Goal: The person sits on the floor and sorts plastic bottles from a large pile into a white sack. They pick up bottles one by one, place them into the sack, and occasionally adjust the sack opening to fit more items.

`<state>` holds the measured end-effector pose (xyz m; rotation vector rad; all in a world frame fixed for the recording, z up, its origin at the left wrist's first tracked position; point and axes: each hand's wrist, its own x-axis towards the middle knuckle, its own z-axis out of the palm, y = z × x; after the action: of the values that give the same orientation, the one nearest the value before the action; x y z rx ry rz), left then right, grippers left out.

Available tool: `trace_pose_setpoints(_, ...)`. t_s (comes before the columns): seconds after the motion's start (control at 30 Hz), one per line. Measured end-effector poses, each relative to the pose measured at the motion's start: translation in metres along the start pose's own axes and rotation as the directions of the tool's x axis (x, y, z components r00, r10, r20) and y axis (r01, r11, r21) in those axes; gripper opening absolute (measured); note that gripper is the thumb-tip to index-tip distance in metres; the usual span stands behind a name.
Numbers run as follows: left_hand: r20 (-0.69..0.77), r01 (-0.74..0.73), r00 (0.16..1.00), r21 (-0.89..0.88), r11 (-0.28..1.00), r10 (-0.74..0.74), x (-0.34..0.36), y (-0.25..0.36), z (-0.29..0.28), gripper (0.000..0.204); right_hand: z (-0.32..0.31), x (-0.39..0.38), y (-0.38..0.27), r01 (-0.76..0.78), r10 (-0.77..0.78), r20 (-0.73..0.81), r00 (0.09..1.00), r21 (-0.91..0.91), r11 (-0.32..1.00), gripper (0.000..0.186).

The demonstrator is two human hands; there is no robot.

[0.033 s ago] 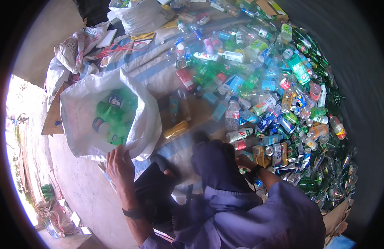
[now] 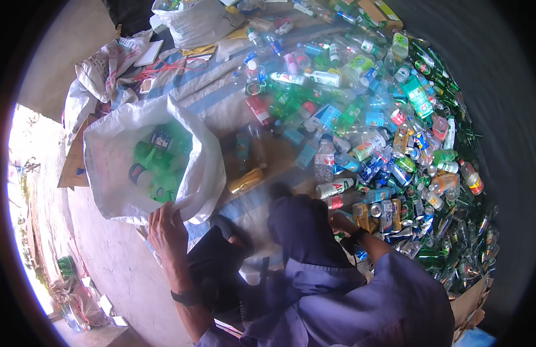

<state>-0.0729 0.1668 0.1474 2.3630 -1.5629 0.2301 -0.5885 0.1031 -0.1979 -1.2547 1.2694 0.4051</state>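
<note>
My left hand [image 2: 166, 231] grips the front rim of a white woven sack [image 2: 112, 156], its fingers curled on the edge. Inside the sack lie several green plastic bottles [image 2: 164, 150]. My right hand [image 2: 341, 222] is low beside my dark-clothed leg [image 2: 297, 231], at the near left side of a big pile of mixed plastic bottles, cans and glass bottles [image 2: 366, 133]. Its fingers are mostly hidden by the leg, so I cannot tell what, if anything, they hold. Gold and silver cans [image 2: 386, 215] lie just right of it.
Another filled white sack [image 2: 193, 26] stands at the back. Crumpled sacks [image 2: 103, 75], red cord [image 2: 164, 69] and cardboard [image 2: 74, 168] lie at the left. A striped tarp [image 2: 198, 87] spreads under the pile. A pale concrete surface [image 2: 106, 243] lies left, a dark sheet [image 2: 499, 115] right.
</note>
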Motion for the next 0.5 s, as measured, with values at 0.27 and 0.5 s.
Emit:
trace_pose_setpoints(0.27,0.019,0.027,0.999,0.008,1.000,-0.028,0.002,0.004,-0.001,0.022,-0.107,0.030,-0.060,0.420,-0.252,-0.355,0.900,0.555,0.718,0.026)
trace_pose_setpoints(0.5,-0.029,0.010,1.000,0.013,1.000,-0.009,0.002,0.000,-0.002,0.021,-0.200,0.029,-0.159,0.501,-0.037,-0.648,0.761,0.550,0.669,0.041)
